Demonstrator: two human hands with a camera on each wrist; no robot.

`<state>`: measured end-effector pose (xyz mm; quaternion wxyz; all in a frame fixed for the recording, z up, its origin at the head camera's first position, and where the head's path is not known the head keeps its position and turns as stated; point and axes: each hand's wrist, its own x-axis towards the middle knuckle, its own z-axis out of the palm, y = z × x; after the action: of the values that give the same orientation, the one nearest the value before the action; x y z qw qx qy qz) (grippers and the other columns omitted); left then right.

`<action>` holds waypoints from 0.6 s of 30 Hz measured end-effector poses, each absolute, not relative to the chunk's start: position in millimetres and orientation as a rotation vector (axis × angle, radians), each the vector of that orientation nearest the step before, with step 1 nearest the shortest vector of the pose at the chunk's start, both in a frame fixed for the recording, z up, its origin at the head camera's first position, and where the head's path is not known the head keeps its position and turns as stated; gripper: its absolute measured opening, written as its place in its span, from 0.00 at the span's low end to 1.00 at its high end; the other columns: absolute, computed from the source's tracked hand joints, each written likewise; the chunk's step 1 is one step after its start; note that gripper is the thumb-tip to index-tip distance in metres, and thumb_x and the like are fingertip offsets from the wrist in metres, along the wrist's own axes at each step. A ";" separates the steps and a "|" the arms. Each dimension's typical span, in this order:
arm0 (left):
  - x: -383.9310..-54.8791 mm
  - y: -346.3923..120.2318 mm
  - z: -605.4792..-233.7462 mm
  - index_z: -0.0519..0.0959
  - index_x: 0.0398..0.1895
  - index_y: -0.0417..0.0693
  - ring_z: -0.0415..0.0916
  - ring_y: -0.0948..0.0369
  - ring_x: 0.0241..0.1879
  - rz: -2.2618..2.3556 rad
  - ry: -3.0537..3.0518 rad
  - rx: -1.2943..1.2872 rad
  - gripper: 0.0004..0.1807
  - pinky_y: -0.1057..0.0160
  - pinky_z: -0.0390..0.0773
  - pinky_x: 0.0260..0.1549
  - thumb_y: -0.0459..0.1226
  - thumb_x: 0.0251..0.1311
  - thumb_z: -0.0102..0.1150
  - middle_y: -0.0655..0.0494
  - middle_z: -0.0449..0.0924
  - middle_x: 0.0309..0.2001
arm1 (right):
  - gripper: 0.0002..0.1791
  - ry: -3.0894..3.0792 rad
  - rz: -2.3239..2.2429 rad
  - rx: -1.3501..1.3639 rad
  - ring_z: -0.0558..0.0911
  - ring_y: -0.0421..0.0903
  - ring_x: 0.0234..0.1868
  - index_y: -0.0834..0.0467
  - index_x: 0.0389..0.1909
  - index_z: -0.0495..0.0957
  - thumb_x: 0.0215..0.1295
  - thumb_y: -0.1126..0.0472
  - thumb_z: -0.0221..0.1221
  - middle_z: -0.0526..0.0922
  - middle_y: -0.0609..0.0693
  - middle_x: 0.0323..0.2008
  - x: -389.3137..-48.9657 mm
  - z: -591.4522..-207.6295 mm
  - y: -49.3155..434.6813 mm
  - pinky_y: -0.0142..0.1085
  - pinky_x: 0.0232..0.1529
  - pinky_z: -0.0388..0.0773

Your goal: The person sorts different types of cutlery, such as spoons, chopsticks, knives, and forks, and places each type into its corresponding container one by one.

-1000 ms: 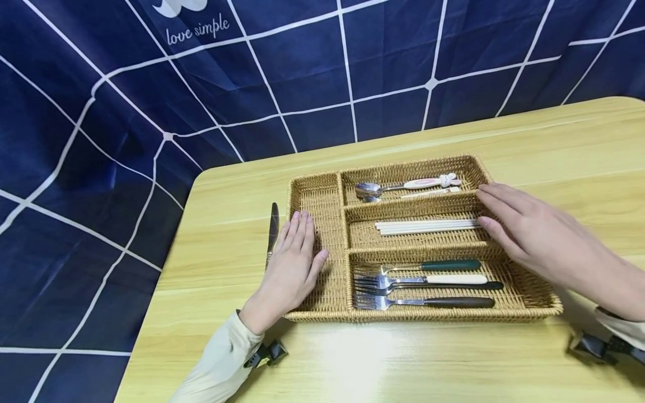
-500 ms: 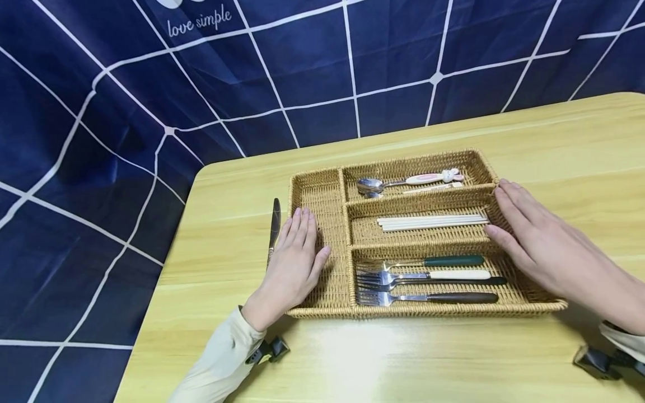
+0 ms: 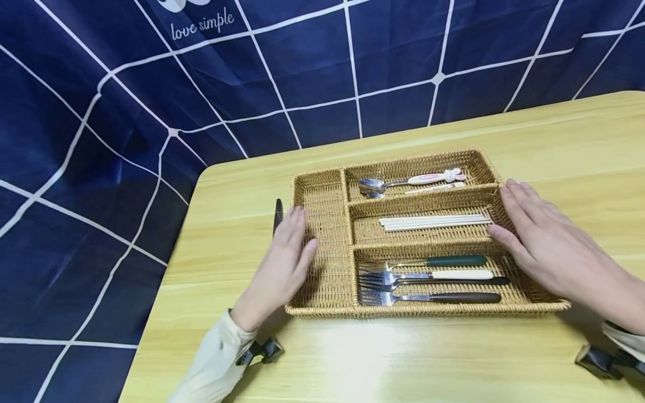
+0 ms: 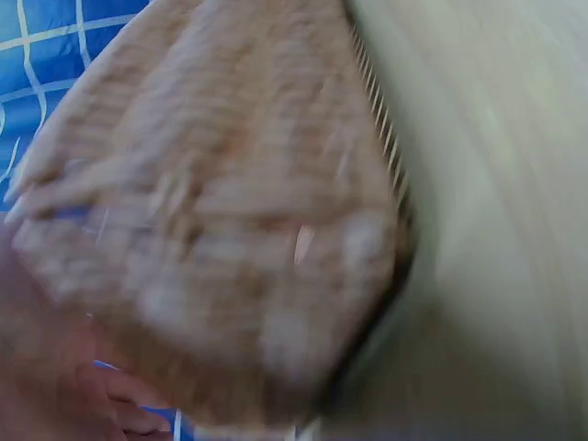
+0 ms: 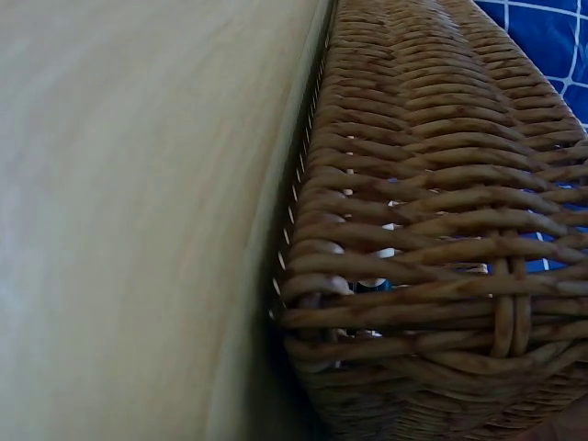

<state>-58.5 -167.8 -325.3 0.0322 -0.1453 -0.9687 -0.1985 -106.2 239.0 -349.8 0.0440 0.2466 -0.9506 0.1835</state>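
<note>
A wicker cutlery tray [image 3: 322, 311] lies on the table between both hands. My left hand [image 3: 274, 263], its fingers straight, is at the tray's left rim, overlapping a table knife [image 3: 278, 212] whose lower part it hides. At the right rim my right hand [image 3: 549, 246] rests with extended fingers, the thumb pointing inward. White chopsticks [image 3: 433, 223] lie in the middle compartment. A spoon with a rabbit handle [image 3: 428, 179] and another spoon lie in the back one. Several forks [image 3: 433, 297] fill the front one. The left wrist view shows blurred wicker wall [image 4: 230, 230].
The light wooden table [image 3: 403, 358] runs along the tray's front side. Behind it and on the left hangs a dark blue cloth [image 3: 302, 67] with white grid lines. Woven tray wall [image 5: 413, 220] fills much of the right wrist view.
My left hand has shifted left, off the left compartment toward the knife, covering more of it. My right hand has slid slightly outward along the right rim, uncovering the chopsticks' ends.
</note>
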 end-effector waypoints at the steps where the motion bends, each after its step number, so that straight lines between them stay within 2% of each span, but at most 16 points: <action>1: -57.1 -173.1 -324.7 0.47 0.73 0.31 0.39 0.50 0.75 -0.654 -2.975 -0.402 0.34 0.54 0.40 0.73 0.47 0.76 0.34 0.39 0.44 0.74 | 0.37 -2.911 0.558 0.751 0.36 0.57 0.75 0.71 0.73 0.41 0.77 0.53 0.43 0.42 0.71 0.73 -106.0 -350.1 239.7 0.48 0.74 0.31; 3: -53.3 -186.6 -324.7 0.51 0.72 0.30 0.49 0.47 0.73 -0.681 -2.961 -0.298 0.33 0.52 0.50 0.71 0.46 0.76 0.37 0.36 0.51 0.72 | 0.37 -2.910 0.552 0.750 0.36 0.57 0.75 0.71 0.73 0.41 0.77 0.52 0.43 0.42 0.71 0.73 -105.6 -350.1 240.6 0.49 0.74 0.31; 4: -51.2 -193.1 -324.8 0.55 0.71 0.29 0.57 0.45 0.70 -0.672 -2.959 -0.250 0.32 0.50 0.58 0.69 0.45 0.75 0.39 0.34 0.58 0.70 | 0.37 -2.912 0.551 0.749 0.35 0.57 0.75 0.71 0.73 0.40 0.77 0.52 0.43 0.42 0.70 0.73 -105.7 -350.1 240.6 0.49 0.74 0.31; 6: -47.8 -204.0 -326.6 0.65 0.64 0.27 0.73 0.42 0.57 -0.597 -2.950 -0.160 0.27 0.47 0.74 0.57 0.42 0.74 0.44 0.31 0.72 0.58 | 0.37 -2.918 0.547 0.739 0.35 0.57 0.75 0.71 0.73 0.40 0.77 0.52 0.43 0.41 0.70 0.73 -105.0 -349.9 240.5 0.50 0.74 0.31; 7: -46.4 -208.1 -327.7 0.70 0.59 0.27 0.78 0.42 0.49 -0.555 -2.952 -0.112 0.24 0.47 0.78 0.50 0.41 0.72 0.46 0.32 0.77 0.51 | 0.38 -2.923 0.548 0.732 0.35 0.57 0.75 0.71 0.73 0.40 0.77 0.52 0.43 0.41 0.70 0.73 -104.7 -350.0 240.5 0.51 0.74 0.31; 10: -43.1 -215.0 -329.4 0.76 0.43 0.30 0.80 0.44 0.32 -0.427 -2.997 0.000 0.17 0.47 0.81 0.31 0.39 0.70 0.48 0.39 0.80 0.34 | 0.38 -2.934 0.547 0.712 0.35 0.58 0.75 0.70 0.74 0.39 0.77 0.52 0.42 0.39 0.69 0.74 -103.6 -349.9 240.9 0.52 0.73 0.31; 11: -42.8 -216.2 -330.0 0.76 0.38 0.32 0.79 0.44 0.30 -0.383 -3.021 0.037 0.16 0.47 0.80 0.28 0.39 0.70 0.48 0.40 0.79 0.31 | 0.38 -2.937 0.545 0.704 0.36 0.59 0.75 0.71 0.74 0.39 0.77 0.51 0.42 0.38 0.69 0.74 -102.9 -349.6 241.2 0.52 0.73 0.31; 14: -43.8 -218.0 -331.3 0.72 0.31 0.35 0.77 0.43 0.27 -0.286 -3.103 0.112 0.17 0.46 0.79 0.25 0.41 0.71 0.45 0.42 0.74 0.27 | 0.38 -2.943 0.533 0.690 0.35 0.59 0.75 0.71 0.73 0.39 0.77 0.51 0.42 0.37 0.68 0.74 -102.0 -349.0 241.5 0.53 0.73 0.30; 18: -46.8 -218.2 -333.7 0.71 0.33 0.31 0.78 0.41 0.30 -0.170 -3.237 0.154 0.20 0.44 0.80 0.28 0.42 0.72 0.41 0.39 0.74 0.27 | 0.38 -2.947 0.522 0.687 0.33 0.58 0.75 0.71 0.73 0.38 0.77 0.50 0.41 0.36 0.67 0.74 -101.6 -347.8 239.7 0.52 0.73 0.29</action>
<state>-46.8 -218.2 -333.7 -0.0518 0.0474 -0.9962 -0.0523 -101.6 239.7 -347.8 0.0353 0.2235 -0.9591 0.1699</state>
